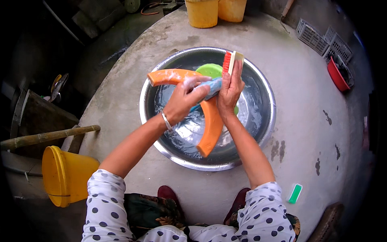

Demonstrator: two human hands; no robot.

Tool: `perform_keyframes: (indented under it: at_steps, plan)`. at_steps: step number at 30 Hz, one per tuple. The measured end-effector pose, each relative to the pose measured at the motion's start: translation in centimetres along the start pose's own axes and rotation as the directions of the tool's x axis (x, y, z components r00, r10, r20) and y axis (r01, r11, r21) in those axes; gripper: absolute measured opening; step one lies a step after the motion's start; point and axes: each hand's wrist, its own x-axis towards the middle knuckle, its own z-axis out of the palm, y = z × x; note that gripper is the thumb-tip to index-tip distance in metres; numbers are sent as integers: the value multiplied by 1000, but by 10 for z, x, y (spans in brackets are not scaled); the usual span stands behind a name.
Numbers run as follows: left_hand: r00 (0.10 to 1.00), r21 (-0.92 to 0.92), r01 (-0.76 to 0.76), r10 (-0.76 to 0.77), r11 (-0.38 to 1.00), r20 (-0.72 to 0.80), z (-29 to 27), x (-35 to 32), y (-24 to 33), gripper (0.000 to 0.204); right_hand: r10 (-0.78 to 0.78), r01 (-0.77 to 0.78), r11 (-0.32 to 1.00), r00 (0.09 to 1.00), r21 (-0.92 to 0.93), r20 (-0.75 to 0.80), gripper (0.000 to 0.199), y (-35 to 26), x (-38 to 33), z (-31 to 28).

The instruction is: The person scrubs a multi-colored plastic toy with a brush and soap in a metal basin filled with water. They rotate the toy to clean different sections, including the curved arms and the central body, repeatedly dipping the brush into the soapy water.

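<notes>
Orange-blue piece (pixel 211 129), its blue part under curled, gripping fingers of L hand (pixel 185 97); R hand (pixel 229 90) grips red-bristled brush (pixel 235 59)

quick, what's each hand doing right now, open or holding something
Left hand: closed on the blue middle of the orange-and-blue piece.
Right hand: holding the red-bristled brush upright.

yellow buckets (pixel 202 14): cut by top edge | green item (pixel 210 70): partly hidden | blue piece (pixel 214 86): blurred, perhaps tubular
</notes>
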Motion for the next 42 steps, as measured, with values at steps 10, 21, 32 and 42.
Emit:
perform_keyframes:
  at_steps: [10,21,32,42]
  plan:
    - [843,73,536,-538,841,7,-2,58,-5,37,462,-455,682,875,572,145,50,-48,-17,21]
    - [897,-56,399,-402,915,-186,-36,0,19,41,365,-459,675,888,578,279,47,-102,-35,28]
    - [929,-290,236,-303,928,-211,-82,-56,15,39,123,-190,905,973,381,193,51,-150,-79,54]
    - [944,-293,137,-215,946,-251,-90,-71,9,45,-41,1,930,994,368,100,51,-170,-82,64]
